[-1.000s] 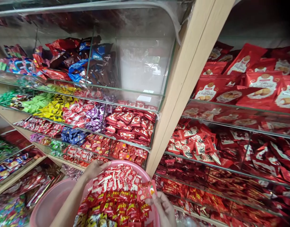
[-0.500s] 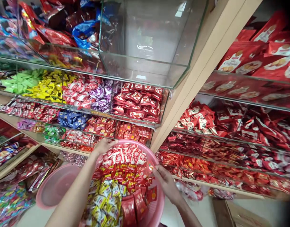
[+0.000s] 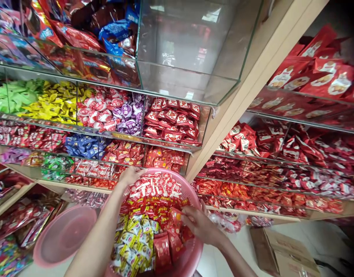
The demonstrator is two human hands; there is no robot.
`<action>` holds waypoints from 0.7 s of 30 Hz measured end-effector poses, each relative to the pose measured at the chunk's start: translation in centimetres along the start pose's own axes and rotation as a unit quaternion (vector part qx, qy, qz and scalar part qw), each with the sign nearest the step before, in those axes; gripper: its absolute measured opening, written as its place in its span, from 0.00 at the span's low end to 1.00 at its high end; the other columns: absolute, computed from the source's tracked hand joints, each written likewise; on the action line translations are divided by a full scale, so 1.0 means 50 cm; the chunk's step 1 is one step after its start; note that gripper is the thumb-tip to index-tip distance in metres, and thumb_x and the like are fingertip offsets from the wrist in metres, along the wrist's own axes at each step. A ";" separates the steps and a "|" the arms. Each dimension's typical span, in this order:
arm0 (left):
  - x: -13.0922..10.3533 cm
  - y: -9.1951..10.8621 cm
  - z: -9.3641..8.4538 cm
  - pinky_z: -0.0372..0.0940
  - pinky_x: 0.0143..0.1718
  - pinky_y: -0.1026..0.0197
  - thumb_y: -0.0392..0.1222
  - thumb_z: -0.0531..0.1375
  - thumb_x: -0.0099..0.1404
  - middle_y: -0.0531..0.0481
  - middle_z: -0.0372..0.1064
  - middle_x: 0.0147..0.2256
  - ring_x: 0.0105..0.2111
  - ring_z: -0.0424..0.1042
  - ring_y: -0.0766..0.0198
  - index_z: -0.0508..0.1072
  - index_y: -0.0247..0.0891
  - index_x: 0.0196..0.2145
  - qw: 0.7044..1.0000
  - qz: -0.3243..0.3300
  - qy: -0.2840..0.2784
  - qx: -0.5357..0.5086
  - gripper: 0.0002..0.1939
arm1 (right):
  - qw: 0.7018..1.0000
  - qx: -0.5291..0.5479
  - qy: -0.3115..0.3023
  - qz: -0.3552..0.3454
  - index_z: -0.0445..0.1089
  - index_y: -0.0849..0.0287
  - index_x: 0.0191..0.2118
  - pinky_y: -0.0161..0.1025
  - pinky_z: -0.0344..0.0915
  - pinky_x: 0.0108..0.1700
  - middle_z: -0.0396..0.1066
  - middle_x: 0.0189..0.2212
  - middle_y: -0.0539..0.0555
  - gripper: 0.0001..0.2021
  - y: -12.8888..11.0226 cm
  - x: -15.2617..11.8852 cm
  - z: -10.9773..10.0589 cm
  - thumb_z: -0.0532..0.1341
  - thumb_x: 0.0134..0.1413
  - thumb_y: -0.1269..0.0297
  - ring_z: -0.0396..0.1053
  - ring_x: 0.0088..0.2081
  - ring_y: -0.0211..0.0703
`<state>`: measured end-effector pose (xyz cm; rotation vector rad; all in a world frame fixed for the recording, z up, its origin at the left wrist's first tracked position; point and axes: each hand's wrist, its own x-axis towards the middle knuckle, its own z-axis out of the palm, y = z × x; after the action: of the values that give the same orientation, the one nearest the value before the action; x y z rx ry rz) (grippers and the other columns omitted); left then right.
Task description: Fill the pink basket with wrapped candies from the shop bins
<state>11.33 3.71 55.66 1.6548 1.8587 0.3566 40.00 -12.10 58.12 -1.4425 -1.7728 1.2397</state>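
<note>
A pink plastic basket [image 3: 196, 252] full of wrapped candies is in front of me. My left hand [image 3: 130, 177] is closed over its far left rim. Inside the basket, above the right side, my right hand [image 3: 200, 224] pinches a small red candy packet [image 3: 176, 216] with an orange spot. White-and-red candies [image 3: 158, 185] lie at the back of the basket, red-and-yellow packets [image 3: 149, 206] across the middle, and yellow-and-white packets [image 3: 133, 244] at the front left. Larger red packets [image 3: 162, 248] rest beneath my right hand.
Glass-fronted shelves of sorted candies [image 3: 171, 119] rise ahead, split by a slanting wooden post [image 3: 260, 73]. On the floor at left is a second pink basin [image 3: 65, 234]. A cardboard box [image 3: 289, 256] sits at lower right, near bagged goods [image 3: 9, 246] at far left.
My right hand has moved left and inward from the basket's right rim, carrying the red packet over the candies. My left hand keeps its hold on the rim. The view has shifted slightly.
</note>
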 end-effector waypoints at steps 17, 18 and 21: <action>-0.002 0.001 0.004 0.47 0.25 0.63 0.69 0.56 0.49 0.57 0.54 0.12 0.18 0.57 0.67 0.63 0.39 0.15 1.000 -0.003 0.004 -0.018 0.28 | 0.984 -0.073 -0.162 0.000 0.62 0.58 0.17 0.32 0.46 0.25 0.61 0.16 0.46 0.13 -0.008 0.026 0.084 0.59 0.49 0.66 0.54 0.21 0.33; -0.001 0.001 0.004 0.47 0.25 0.63 0.69 0.56 0.49 0.57 0.54 0.12 0.18 0.57 0.67 0.63 0.39 0.15 1.000 -0.002 0.003 -0.018 0.28 | 0.986 -0.095 -0.138 -0.004 0.62 0.58 0.16 0.33 0.45 0.25 0.60 0.16 0.46 0.13 -0.009 0.031 0.084 0.60 0.47 0.65 0.53 0.21 0.33; 0.001 0.000 0.002 0.47 0.24 0.64 0.70 0.56 0.49 0.58 0.54 0.11 0.17 0.56 0.68 0.63 0.39 0.15 1.000 0.004 0.002 -0.020 0.29 | 0.990 -0.125 -0.070 -0.021 0.62 0.58 0.15 0.35 0.44 0.24 0.58 0.14 0.46 0.17 -0.026 0.064 0.057 0.61 0.50 0.58 0.51 0.19 0.34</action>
<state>11.39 3.74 55.55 1.6357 1.8373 0.3981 36.07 -9.97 57.58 -1.4735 -2.1045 1.1535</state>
